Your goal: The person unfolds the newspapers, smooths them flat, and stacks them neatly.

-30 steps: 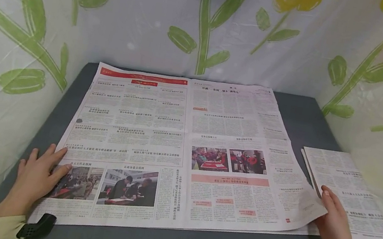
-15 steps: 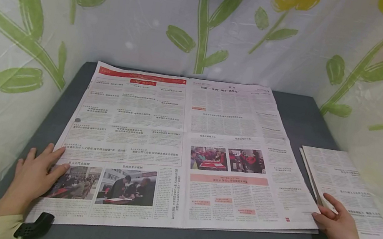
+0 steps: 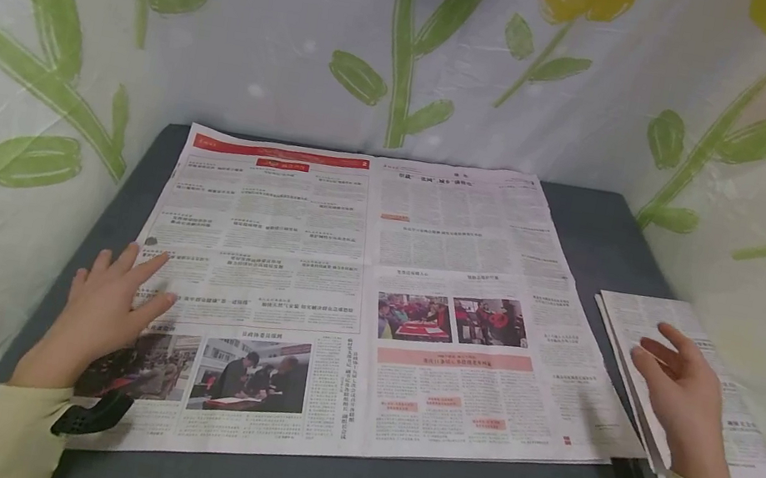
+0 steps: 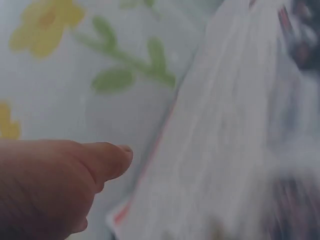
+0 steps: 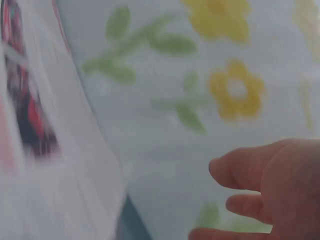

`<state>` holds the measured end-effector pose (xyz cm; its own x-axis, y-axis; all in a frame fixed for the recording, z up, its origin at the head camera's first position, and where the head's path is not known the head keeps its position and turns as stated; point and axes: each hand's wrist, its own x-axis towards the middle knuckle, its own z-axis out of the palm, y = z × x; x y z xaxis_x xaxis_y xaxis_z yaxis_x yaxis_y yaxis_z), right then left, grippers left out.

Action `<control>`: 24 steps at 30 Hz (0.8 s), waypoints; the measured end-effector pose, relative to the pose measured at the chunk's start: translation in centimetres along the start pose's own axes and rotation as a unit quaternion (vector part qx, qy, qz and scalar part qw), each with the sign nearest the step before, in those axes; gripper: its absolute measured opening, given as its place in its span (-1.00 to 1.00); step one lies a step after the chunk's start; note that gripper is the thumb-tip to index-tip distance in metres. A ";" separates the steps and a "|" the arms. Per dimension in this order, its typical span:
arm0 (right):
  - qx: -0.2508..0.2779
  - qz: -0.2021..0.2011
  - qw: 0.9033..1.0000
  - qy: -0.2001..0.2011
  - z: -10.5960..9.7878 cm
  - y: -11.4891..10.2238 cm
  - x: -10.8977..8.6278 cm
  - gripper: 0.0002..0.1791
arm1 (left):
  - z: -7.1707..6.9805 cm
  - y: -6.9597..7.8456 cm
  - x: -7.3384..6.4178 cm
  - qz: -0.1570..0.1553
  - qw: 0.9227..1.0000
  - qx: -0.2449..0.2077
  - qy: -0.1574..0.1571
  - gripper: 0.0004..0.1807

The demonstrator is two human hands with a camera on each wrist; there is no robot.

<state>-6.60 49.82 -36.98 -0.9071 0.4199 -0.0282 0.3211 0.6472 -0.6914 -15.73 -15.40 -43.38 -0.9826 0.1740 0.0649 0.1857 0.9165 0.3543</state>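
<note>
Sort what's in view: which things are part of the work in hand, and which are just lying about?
In hand: open newspaper, left hand resting flat on it; right hand over the folded newspaper stack.
Lying about: grey table, flowered cloth backdrop.

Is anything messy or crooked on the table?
Nothing much stands out. The open newspaper lies flat, with a faint crease across its middle. The folded newspaper beside it juts a little past the table edge. Left hand rests on the page; right hand hovers.
</note>
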 end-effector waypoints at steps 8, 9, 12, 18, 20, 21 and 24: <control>-0.111 -0.197 0.962 -0.150 8.6 -9.1 3.8 -0.24 | 1.1 6.3 6.5 0.029 0.995 -0.003 -0.099 -0.20; -0.123 -0.213 0.955 -0.168 9.9 -9.7 4.3 -0.24 | 1.6 6.6 7.2 0.027 0.994 -0.003 -0.107 -0.20; -0.178 -0.261 0.930 -0.187 13.8 -10.5 5.7 -0.25 | 3.1 7.3 8.4 0.016 0.993 -0.006 -0.119 -0.18; -0.253 -0.266 0.911 -0.187 17.8 -9.5 7.5 -0.11 | 5.3 7.7 9.4 0.006 0.992 -0.005 -0.125 -0.16; -0.255 -0.256 0.913 -0.189 18.1 -8.8 8.0 -0.05 | 5.6 7.6 9.4 0.002 0.992 -0.001 -0.127 -0.15; -0.252 -0.251 0.915 -0.190 18.2 -8.4 8.1 -0.04 | 5.7 7.6 9.4 -0.003 0.992 0.000 -0.129 -0.15; -0.244 -0.237 0.922 -0.185 18.0 -7.4 8.6 0.01 | 6.0 7.0 9.4 -0.011 0.992 0.002 -0.126 -0.12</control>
<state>-21.64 37.18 -45.05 -0.9787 -0.1711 -0.1136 -0.1328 0.9492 -0.2852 -23.64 -5.18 -45.91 -0.9548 0.2382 -0.1776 0.1653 0.9225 0.3487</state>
